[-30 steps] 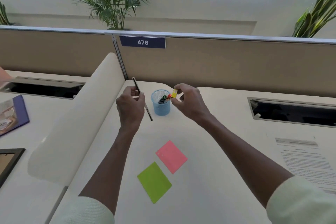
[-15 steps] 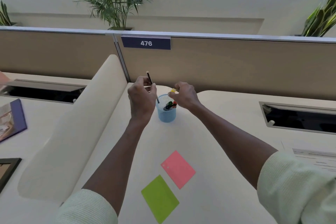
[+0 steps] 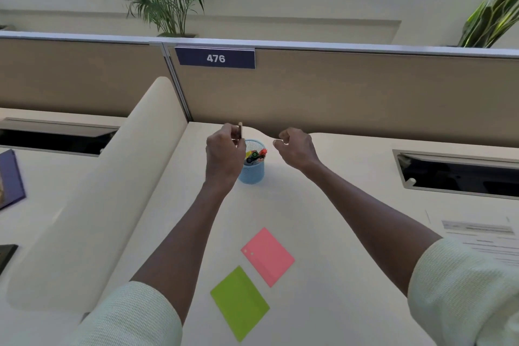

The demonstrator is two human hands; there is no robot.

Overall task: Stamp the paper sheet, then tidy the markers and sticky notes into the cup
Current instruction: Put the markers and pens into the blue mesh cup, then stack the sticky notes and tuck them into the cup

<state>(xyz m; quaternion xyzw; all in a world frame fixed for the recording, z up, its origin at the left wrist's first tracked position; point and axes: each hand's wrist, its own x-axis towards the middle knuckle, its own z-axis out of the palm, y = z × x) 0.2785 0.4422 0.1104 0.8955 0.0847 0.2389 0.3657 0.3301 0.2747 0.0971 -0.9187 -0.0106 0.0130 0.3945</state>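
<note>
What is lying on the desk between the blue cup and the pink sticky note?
Nothing: in the head view, bare desk runs from the blue cup to the pink sticky note.

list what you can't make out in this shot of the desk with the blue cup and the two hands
- Head view: the lower part of the thin dark stick is hidden by the left hand pinching it.
- Blue cup: its left side sits behind that hand, and the markers inside are too small to count.
- Right hand: curled fingers; whether it holds anything is unclear.
- Paper sheet: cut off by the right edge and sleeve, text blurred, any stamp unreadable.
</note>
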